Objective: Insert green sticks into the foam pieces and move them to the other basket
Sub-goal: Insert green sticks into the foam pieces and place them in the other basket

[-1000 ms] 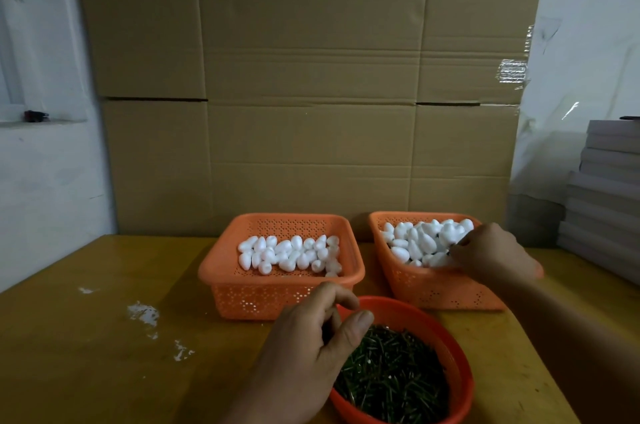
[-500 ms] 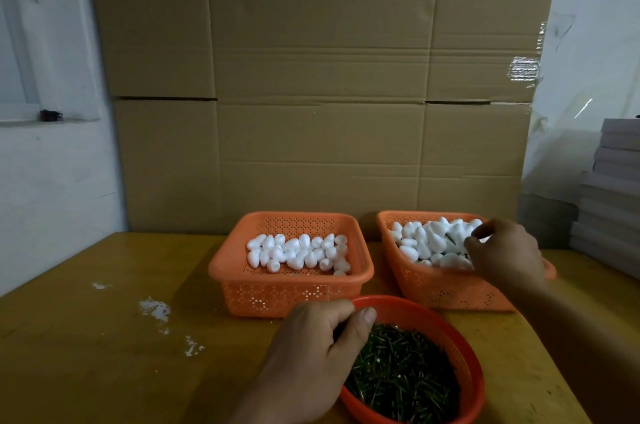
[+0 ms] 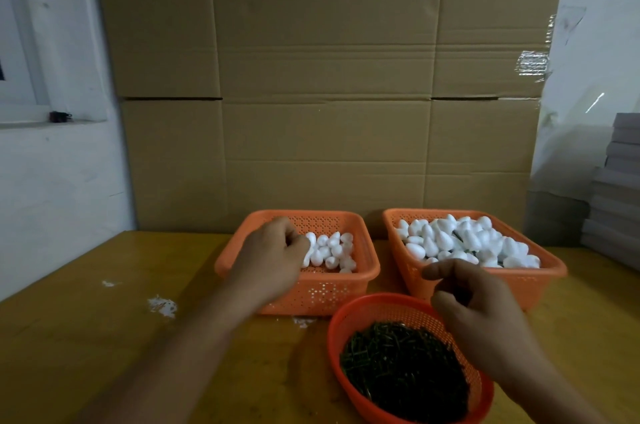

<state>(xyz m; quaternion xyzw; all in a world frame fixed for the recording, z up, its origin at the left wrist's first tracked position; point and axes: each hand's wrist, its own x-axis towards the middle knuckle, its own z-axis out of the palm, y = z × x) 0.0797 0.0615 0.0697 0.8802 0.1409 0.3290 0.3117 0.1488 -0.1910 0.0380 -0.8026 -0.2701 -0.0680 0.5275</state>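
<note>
My left hand [image 3: 273, 259] reaches into the left orange basket [image 3: 367, 273]. Its curled fingers lie on the white foam pieces [image 3: 332, 252] there, and the fingertips are hidden, so a grip cannot be made out. My right hand [image 3: 481, 316] hovers over the far rim of the red bowl [image 3: 337, 323] of green sticks [image 3: 401, 368]. Its fingers are loosely curled and nothing shows in them. Behind it, the right orange basket [image 3: 550, 276] is heaped with foam pieces [image 3: 460, 241], with a few dark sticks among them.
Both baskets stand against a wall of cardboard boxes [image 3: 325, 94] on a wooden table [image 3: 104, 337]. White foam crumbs [image 3: 162, 306] lie on the table at the left. A stack of grey flat boards [image 3: 616, 188] stands at the right edge.
My left hand has left the stick bowl and moved up into the left basket. My right hand has come out of the right basket and down over the stick bowl.
</note>
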